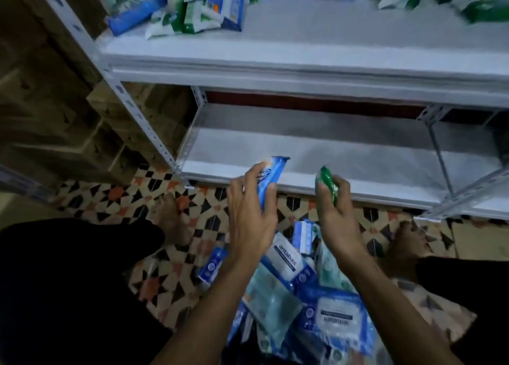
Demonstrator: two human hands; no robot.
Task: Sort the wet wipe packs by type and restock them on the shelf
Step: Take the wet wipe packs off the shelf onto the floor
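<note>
Shop stockroom — white metal shelving point(303, 86), stacked cardboard boxes point(55, 111), patterned tile floor point(115, 199)

The word "antabax" is showing, reading sideways, on a white-and-blue pack point(286, 257) in the floor pile at lower centre. Other pack print is blurring beyond reading.

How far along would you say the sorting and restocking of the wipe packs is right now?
Early to midway. Blue and green packs lie jumbled on the upper shelf. The left hand holds a blue pack, the right hand a green pack. The lower shelf is bare; the floor pile remains.
</note>
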